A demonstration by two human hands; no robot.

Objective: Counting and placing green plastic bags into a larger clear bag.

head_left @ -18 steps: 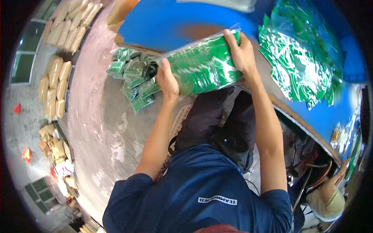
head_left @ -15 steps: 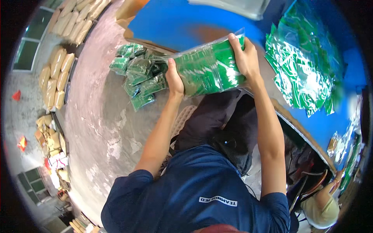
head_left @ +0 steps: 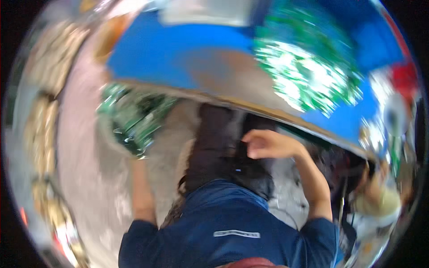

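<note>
Right hand hangs loosely curled, holding nothing, below the blue table; green packets lie left, blurred.

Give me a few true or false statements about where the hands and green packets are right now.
1. The right hand is clear of the blue table. True: it shows below the table edge, with nothing seen in its grip.
2. A heap of green packets lies on the table. True.
3. The right hand presses a green packet onto the table. False: no packet shows in it.
4. The floor holds no packets. False: green packets lie on the floor left of the table edge.
5. The left forearm points toward the floor packets. True; motion blur hides the hand itself.
</note>
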